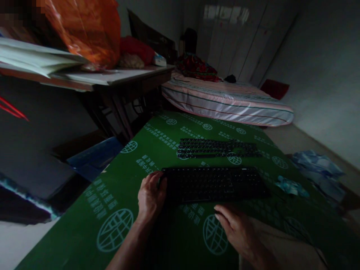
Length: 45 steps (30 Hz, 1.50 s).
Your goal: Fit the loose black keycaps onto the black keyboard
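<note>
A black computer keyboard (239, 185) lies on the green table, its key area dark and seemingly without most caps. My left hand (151, 193) is closed at the keyboard's left end, thumb and fingers around its upper left corner; a dark bit shows between them. Just below the keyboard's front edge, my right hand (239, 230) pinches a small black piece, which looks like a keycap (216, 212). Behind the keyboard, several loose black keycaps (202, 147) are laid out in rows, with a gap towards the right.
The green table (157, 138) bears printed globes and lettering. A crumpled light-blue wrapper (292, 185) lies right of the keyboard, near a dark cable (298, 228). At left stands a desk (112, 77) with an orange bag (92, 33). A bed (225, 97) is beyond.
</note>
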Each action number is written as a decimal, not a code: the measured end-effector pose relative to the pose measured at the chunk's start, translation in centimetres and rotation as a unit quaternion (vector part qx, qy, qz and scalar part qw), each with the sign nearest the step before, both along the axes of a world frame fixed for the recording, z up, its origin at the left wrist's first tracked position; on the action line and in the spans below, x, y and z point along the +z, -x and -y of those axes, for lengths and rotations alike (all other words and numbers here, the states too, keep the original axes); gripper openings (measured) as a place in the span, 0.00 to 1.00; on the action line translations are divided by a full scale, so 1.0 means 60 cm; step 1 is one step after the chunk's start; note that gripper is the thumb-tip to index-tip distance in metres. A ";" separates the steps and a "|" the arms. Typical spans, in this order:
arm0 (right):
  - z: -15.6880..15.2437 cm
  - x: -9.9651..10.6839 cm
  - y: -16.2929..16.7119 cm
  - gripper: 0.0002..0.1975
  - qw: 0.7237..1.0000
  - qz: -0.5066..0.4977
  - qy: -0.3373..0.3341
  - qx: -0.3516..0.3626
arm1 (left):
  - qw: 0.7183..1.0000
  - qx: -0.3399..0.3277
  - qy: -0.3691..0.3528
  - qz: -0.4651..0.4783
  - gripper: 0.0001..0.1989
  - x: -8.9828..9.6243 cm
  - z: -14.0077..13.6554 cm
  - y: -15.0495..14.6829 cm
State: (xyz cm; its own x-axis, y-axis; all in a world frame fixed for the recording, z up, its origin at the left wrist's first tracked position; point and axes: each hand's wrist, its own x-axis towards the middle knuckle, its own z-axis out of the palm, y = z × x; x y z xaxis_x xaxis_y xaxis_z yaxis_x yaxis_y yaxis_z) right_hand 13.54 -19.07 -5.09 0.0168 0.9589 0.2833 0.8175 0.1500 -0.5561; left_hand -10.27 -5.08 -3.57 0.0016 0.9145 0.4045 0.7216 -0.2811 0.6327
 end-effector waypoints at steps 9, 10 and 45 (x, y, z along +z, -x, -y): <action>-0.028 0.034 0.047 0.11 0.997 0.017 -0.002 0.080 | 0.979 -0.189 0.003 0.072 0.11 0.028 0.037 -0.029; -0.032 0.039 0.052 0.11 0.996 0.018 -0.003 0.087 | 0.972 -0.222 0.037 0.071 0.11 0.031 0.040 -0.031; -0.052 0.046 0.095 0.10 0.989 -0.027 -0.096 0.108 | 0.756 -0.362 0.472 0.273 0.17 0.054 0.051 -0.037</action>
